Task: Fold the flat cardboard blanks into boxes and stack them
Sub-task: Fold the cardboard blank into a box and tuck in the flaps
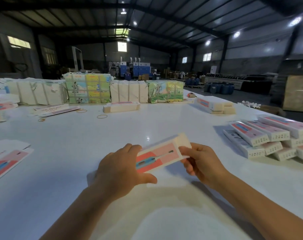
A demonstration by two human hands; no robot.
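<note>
While a long white cardboard box printed with a pink panel and a blue toothbrush (160,155) is held just above the white table (95,135), near its front edge, it is gripped at both ends: the left hand (120,170) is curled round the near-left end with the thumb underneath, and the right hand (201,161) pinches the pale end flap at the far-right end. Whether the box is fully formed cannot be told. To the right, well apart from the hands, a heap of finished white-and-pink boxes (272,137) is stacked in at least two layers; about ten are visible, the exact count being cut off by the frame edge. At the left edge, flat printed cardboard blanks (6,160) are laid out. Across the far side, four strapped bundles are counted: two wrapped in plain white paper (36,92) and two in green-and-yellow illustrated paper (88,89). In front of them lie a tan-edged pack of flat blanks (121,107), loose blanks at far left (55,110) and a second pack at far right (214,105). Three yellow rubber bands (102,116) are noted on the table between these. Nothing stands between the hands and the heap.
</note>
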